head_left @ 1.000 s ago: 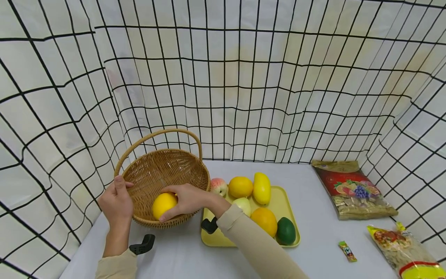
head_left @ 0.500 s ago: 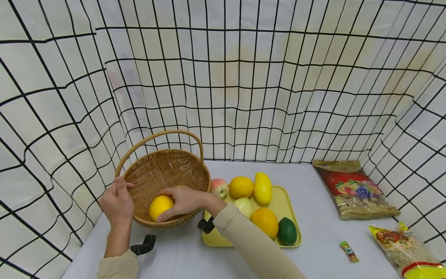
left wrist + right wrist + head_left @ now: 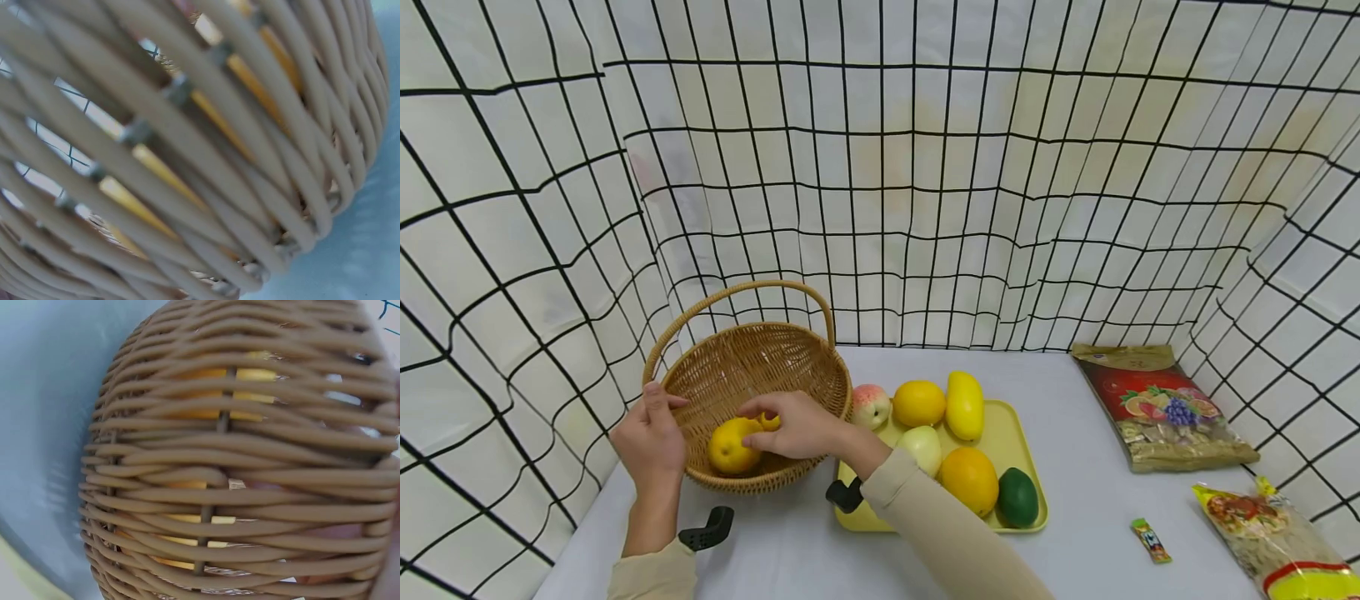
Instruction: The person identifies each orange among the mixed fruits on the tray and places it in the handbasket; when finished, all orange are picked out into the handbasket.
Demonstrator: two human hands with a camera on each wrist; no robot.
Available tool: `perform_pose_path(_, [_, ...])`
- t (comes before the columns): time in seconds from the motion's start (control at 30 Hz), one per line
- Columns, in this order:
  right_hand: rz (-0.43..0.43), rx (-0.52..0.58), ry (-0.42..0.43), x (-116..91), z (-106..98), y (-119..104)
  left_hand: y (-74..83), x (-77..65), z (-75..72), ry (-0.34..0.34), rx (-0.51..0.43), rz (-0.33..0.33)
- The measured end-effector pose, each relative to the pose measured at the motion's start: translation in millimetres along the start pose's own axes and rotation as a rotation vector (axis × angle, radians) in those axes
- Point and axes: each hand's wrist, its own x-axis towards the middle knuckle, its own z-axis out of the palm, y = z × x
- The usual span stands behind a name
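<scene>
A brown wicker basket (image 3: 760,350) with an arched handle stands at the left of the table, its inside facing me. My left hand (image 3: 651,433) grips its left rim close to the foot of the handle. Low in the basket lies a round orange-yellow fruit (image 3: 732,447), a dark stem spot showing on it. Over the basket's front rim reaches my right hand (image 3: 793,427), thumb and fingers spread apart beside this fruit. Part of a second yellow fruit (image 3: 770,422) shows between them. Both wrist views mostly see the basket weave (image 3: 206,144), with yellow behind its gaps.
Right of the basket, a yellow tray (image 3: 868,518) bears a peach (image 3: 871,405), a mango (image 3: 965,406), an orange (image 3: 970,482), an avocado (image 3: 1017,497) and other fruit. Farther right lie a red-gold bag (image 3: 1165,408), a small packet (image 3: 1150,540) and a noodle bag (image 3: 1273,537).
The round fruit has shifted slightly left inside the basket and turned its stem spot into view. My right fingers have loosened from it, uncovering the second yellow fruit. The left hand keeps its grip.
</scene>
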Motion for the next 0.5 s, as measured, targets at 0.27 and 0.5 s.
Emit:
perform_pose_path(0.27, [-0.109, 0.027, 0.167, -24, -2, -10, -4.2, 2.0, -1.2, 0.011, 0.008, -0.045])
perform_pose_path(0.5, [-0.144, 0.125, 0.351, -54, -4, -8, -5.7, 3.1, -2.2, 0.004, 0.034, -0.092])
